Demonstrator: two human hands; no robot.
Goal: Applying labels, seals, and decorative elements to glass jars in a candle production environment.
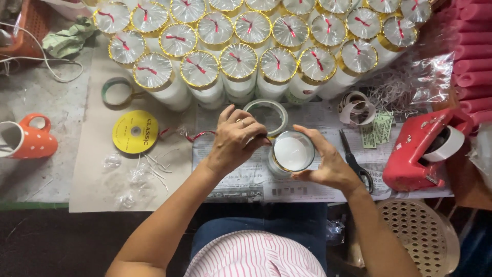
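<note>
Both hands met at a glass candle jar standing on newspaper near the front edge of the tabletop, about midway along it. The right hand cupped the jar's right side, thumb and fingers curled around the rim. The left hand rested against the jar's left side, fingers bent narrow and pinched together at the rim; what they pinched could not be told. A ring showed on one finger of this hand.

A tape roll lay just behind the jar, touching the left hand's fingertips. A red ribbon trailed left from the left hand across the paper.

Rows of wrapped candles, each capped in clear film with a gold rim and red tie, filled the back of the tabletop. Scissors lay just right of the right hand. A red tape dispenser stood toward the right edge. A yellow ribbon spool lay flat left of the hands, with scraps of clear film in front of it. An orange dotted mug lay on its side at the left edge.
</note>
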